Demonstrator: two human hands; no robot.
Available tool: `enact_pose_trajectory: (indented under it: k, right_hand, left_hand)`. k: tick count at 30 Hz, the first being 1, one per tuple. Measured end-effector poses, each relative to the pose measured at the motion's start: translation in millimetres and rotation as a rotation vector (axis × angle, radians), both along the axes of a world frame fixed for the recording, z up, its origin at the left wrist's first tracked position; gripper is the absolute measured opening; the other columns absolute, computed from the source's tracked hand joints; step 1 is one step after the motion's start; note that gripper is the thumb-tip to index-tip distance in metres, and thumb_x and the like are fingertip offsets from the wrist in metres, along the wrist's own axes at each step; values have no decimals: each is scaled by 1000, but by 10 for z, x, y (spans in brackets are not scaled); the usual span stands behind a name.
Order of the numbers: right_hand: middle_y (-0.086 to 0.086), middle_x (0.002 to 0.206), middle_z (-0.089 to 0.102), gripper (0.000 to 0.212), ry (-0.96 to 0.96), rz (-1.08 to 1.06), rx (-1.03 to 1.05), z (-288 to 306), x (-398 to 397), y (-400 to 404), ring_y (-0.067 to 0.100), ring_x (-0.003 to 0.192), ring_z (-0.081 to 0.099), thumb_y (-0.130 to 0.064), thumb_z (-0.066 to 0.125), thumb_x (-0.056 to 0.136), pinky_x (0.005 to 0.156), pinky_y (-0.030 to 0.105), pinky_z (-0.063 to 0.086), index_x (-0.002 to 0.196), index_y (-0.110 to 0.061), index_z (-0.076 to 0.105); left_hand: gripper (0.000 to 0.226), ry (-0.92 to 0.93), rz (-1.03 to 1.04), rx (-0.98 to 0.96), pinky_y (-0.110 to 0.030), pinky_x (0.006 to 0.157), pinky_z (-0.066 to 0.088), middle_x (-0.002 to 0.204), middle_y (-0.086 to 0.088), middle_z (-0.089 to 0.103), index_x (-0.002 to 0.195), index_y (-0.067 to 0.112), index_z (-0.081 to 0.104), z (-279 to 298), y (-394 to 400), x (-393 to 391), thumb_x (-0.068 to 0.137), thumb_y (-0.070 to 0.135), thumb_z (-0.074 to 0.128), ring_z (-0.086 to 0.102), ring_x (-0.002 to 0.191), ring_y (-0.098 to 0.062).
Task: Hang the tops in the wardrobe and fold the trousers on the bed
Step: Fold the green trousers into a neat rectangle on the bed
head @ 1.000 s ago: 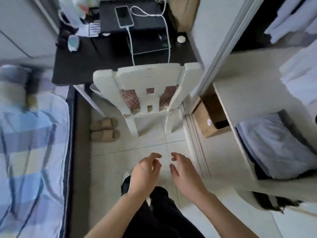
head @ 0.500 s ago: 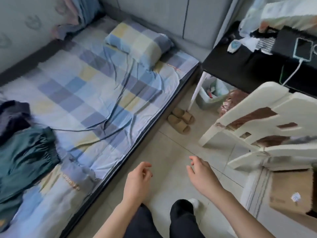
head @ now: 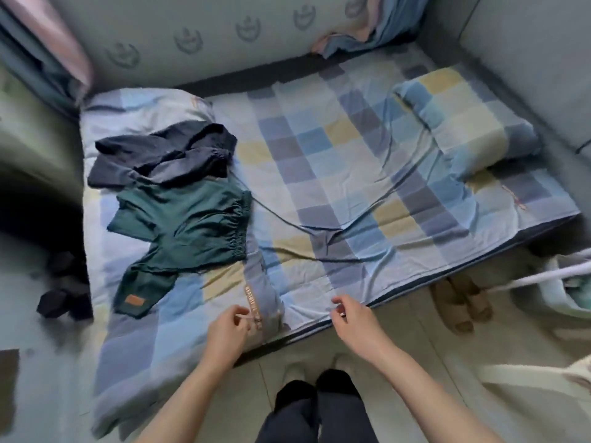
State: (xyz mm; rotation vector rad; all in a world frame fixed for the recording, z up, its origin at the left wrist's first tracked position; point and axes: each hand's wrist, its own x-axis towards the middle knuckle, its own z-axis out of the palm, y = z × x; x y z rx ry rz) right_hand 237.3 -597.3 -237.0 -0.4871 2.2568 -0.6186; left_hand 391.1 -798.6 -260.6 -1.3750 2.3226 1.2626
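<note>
Trousers on the bed (head: 367, 174): green trousers (head: 188, 219) lie crumpled on the left part of the checked sheet, elastic waistband toward the middle, one leg trailing toward the near edge with a small brown label on it. Dark blue trousers (head: 163, 155) lie bunched just beyond them, overlapping their far edge. Neither is folded. A pillow (head: 463, 123) in matching checks sits at the right end, well apart from the clothes. A pair of slippers (head: 460, 302) stands on the floor (head: 415, 353) by the bed's near edge, right of the person.

Change: a second ago the view faced a chair and the open wardrobe, half a second ago it was swinging over the bed, and now it looks squarely down at the bed, with both hands brought up to its near edge. That reads as the hanging part left behind and the folding part about to start.

Left hand (head: 227, 334) is over the sheet's near edge, fingers loosely curled, holding nothing. Right hand (head: 355, 321) is just beside the edge, same loose curl, empty. Both are well short of the green trousers, probably the first pickup.
</note>
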Motion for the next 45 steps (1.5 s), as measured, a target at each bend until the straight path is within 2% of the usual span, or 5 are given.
enact_pose_trajectory:
  k: [16, 31, 39, 42, 45]
  right_hand:
    - [10, 124, 60, 32, 49, 567, 67, -1098, -1521, -2375, 26, 113, 55, -21, 43, 98, 94, 34, 44, 127, -10, 53]
    - [15, 130, 44, 33, 419, 1085, 314, -3088, -2298, -3696, 33, 116, 45, -8, 42, 96, 92, 39, 41, 129, -5, 41]
    - [6, 159, 10, 68, 560, 1216, 248, -3845, -2459, -4376, 37, 140, 22, -5, 41, 94, 106, 46, 38, 152, -18, 9]
    - [4, 159, 8, 71, 542, 1189, 279, -3968, -2454, -4554, 34, 144, 14, -9, 46, 94, 108, 46, 36, 153, -21, 8]
    - [3, 148, 29, 63, 574, 1151, 134, -4050, -2430, -4677, 30, 139, 24, -18, 57, 91, 105, 44, 38, 146, -21, 25]
  left_hand:
    - [45, -480, -370, -194, -34, 97, 43, 139, -1, 47, 136, 17, 44, -1118, -1207, -683, 92, 8, 40, 42, 127, -22]
    - [56, -529, -975, -497, -50, 120, 6, 161, -16, 12, 151, 6, 24, -2980, -2157, -1739, 100, 17, 44, 0, 150, -36]
    - [39, -412, -1232, -595, -52, 120, 5, 153, -17, 33, 134, 7, 49, -3468, -2623, -1776, 103, 14, 25, 10, 149, -35]
    - [33, -93, -1161, -767, -39, 108, 42, 131, 0, 63, 99, 21, 70, -3200, -2856, -1635, 93, 16, 38, 48, 134, -22]
    - [29, 293, -1070, -742, -39, 102, 48, 129, -7, 65, 84, 13, 65, -3021, -2953, -1488, 96, 6, 40, 55, 127, -23]
